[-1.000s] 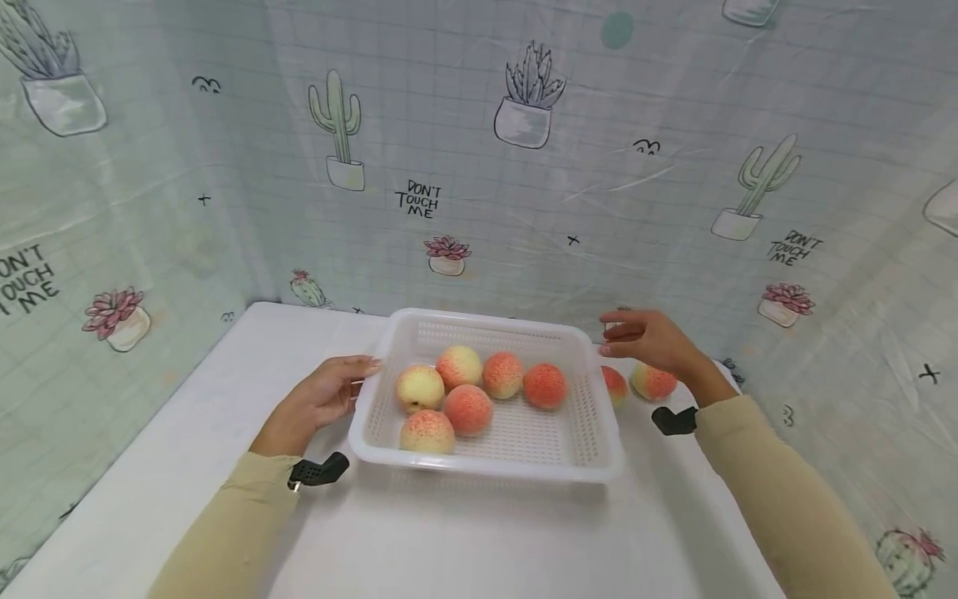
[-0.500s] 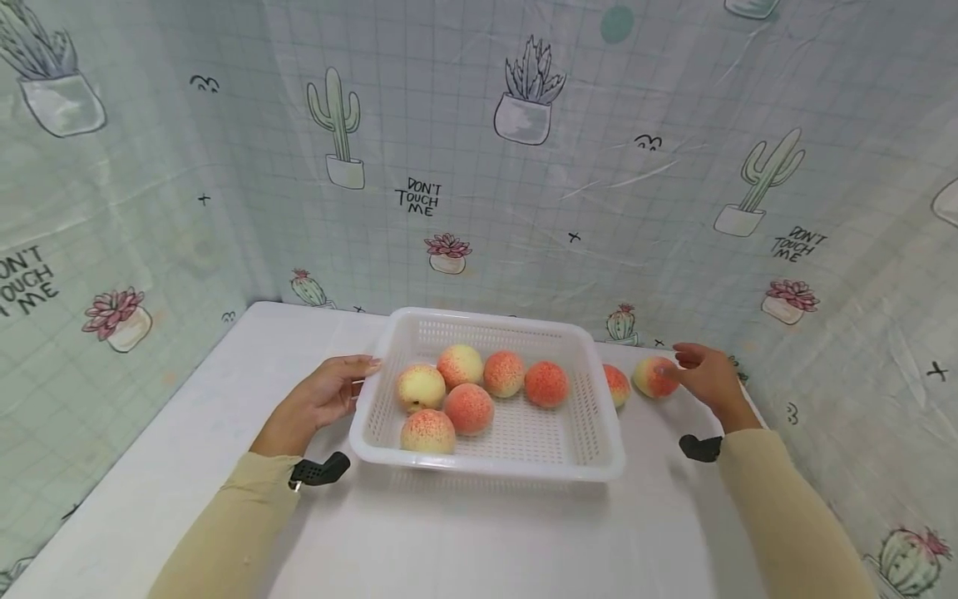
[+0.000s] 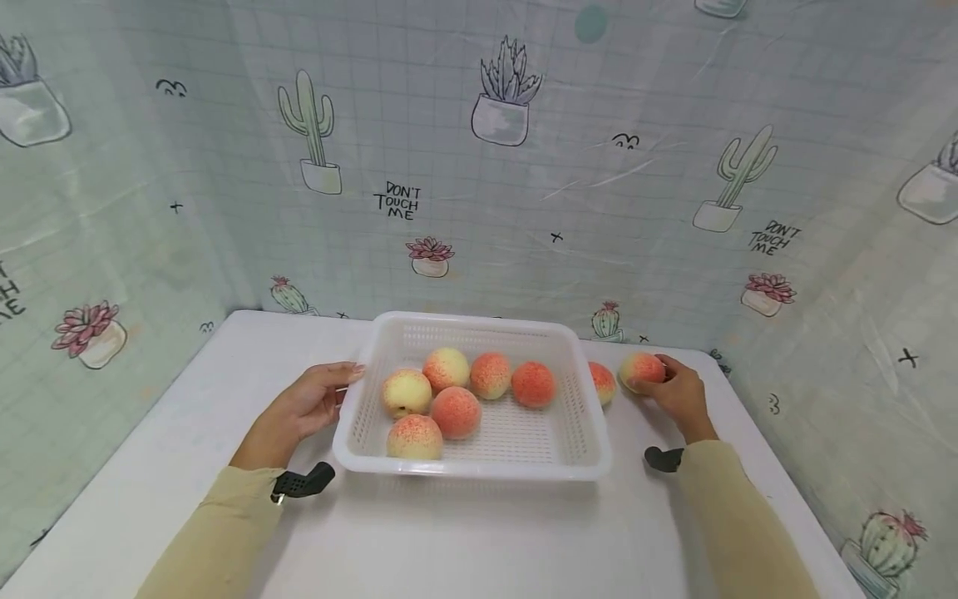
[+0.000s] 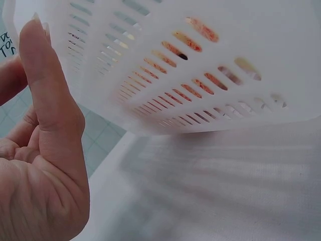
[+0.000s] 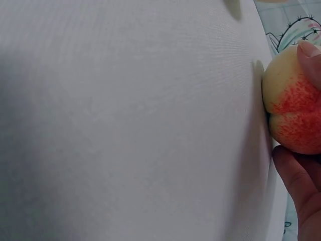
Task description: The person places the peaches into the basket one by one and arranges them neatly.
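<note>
A white plastic basket (image 3: 516,445) with slotted walls holds several red-and-yellow peaches (image 3: 456,413) in the head view. My left hand (image 3: 310,408) holds the basket's left rim with its fingertips; the left wrist view has the thumb (image 4: 50,90) upright alongside the slotted wall (image 4: 241,35). To the right of the basket, my right hand (image 3: 679,395) grips a peach (image 3: 639,371) low over the table. The right wrist view shows thumb and fingers on opposite sides of that peach (image 5: 293,105). Another peach (image 3: 601,383) sits beside the basket, partly hidden by its right wall.
A white-covered table (image 3: 464,541) lies under everything. Right behind it hangs a pale sheet (image 3: 464,166) printed with cacti and lettering, which also flanks both sides. Dark devices (image 3: 303,482) are strapped to both wrists.
My right hand has moved away from beside the basket's right rim, out to the right, and now grips the outer peach. The left hand stays at the rim. The head view has shifted slightly.
</note>
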### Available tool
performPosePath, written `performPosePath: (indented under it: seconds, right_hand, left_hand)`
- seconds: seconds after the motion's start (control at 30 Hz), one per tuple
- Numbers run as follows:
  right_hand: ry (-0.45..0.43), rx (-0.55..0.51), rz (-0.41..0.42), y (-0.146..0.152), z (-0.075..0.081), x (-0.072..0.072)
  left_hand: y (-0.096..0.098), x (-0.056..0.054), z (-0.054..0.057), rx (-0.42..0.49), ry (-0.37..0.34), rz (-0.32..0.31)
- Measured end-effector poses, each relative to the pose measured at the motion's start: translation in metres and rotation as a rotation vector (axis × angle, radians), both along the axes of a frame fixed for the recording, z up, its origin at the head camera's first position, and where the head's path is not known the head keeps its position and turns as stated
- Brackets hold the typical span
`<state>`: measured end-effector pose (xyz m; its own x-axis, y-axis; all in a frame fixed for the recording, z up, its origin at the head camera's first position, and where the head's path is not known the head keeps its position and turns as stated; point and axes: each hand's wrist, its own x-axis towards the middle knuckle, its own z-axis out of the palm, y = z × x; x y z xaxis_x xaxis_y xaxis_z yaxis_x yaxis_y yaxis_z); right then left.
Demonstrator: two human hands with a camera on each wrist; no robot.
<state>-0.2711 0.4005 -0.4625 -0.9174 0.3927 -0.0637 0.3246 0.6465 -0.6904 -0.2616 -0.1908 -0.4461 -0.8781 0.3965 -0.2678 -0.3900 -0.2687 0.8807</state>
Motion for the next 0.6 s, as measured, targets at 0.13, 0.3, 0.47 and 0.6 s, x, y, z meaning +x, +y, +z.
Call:
performPosePath:
  seconds: [0.13,0.3,0.47,0.6]
  right_hand:
    - [-0.002,-0.002,-0.01,-0.001,-0.0018,-0.0018]
    - [0.005,0.002,-0.017,0.0013,-0.0011,-0.0013]
    - [-0.006,-0.007,-0.022,0.0016,0.0007,0.0013]
    - [-0.008,-0.003,0.0,0.002,0.0057,0.0012]
  left_hand:
    - [-0.0022,0.0013,0.0013,0.015,-0.002,-0.005]
    - [-0.0009,0.0004,0.0003,0.005,0.007,-0.001]
    - [0.0006,0.0011,0.0,-0.009,0.012,0.001]
    - [-0.0011,0.0026,0.0014,-0.02,0.01,0.013]
